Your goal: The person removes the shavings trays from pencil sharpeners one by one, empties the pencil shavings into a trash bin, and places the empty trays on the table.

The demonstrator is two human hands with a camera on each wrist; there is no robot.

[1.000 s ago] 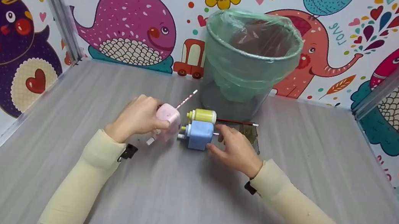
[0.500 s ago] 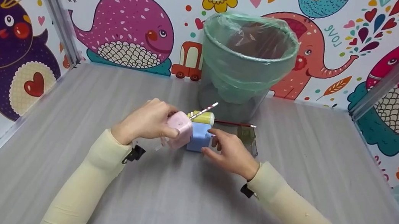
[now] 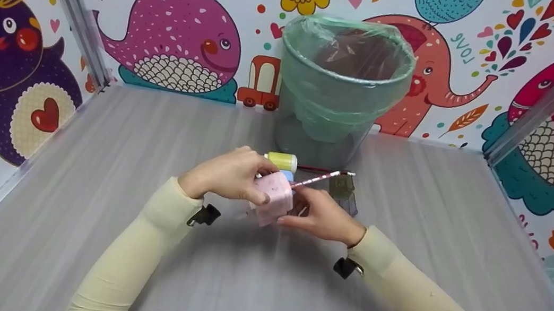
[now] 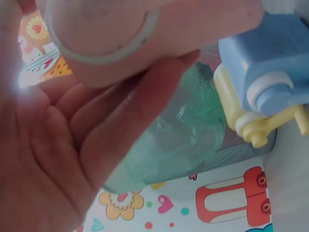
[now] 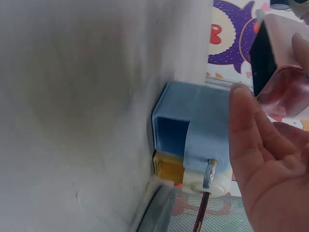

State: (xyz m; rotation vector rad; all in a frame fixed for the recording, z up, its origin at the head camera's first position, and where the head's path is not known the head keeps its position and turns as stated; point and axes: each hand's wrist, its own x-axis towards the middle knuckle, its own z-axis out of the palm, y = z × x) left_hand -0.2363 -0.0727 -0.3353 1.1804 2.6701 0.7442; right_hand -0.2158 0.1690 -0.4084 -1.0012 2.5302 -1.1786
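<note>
My left hand (image 3: pixel 231 175) grips a pink crank pencil sharpener (image 3: pixel 276 195), raised off the table and tilted. A patterned pencil (image 3: pixel 318 179) sticks out of its right side. My right hand (image 3: pixel 326 218) is close beside that sharpener, with fingers extended; whether they touch it I cannot tell. Behind, mostly hidden in the head view, a blue pencil sharpener (image 5: pixel 200 125) stands on the table with an open slot in its body and a pencil end protruding. Next to it is a yellow pencil sharpener (image 3: pixel 281 161) with a dark red pencil (image 3: pixel 310 168) in it.
A bin (image 3: pixel 340 105) lined with a green plastic bag stands behind the sharpeners. Translucent brownish boxes (image 3: pixel 341 186) lie right of them, partly hidden by my right hand. Printed cartoon walls (image 3: pixel 185 41) enclose the grey table (image 3: pixel 238 289).
My left hand has carried the pink sharpener rightward, in front of the blue one, and turned it so its pencil points more to the right. The right hand stays nearly in place.
</note>
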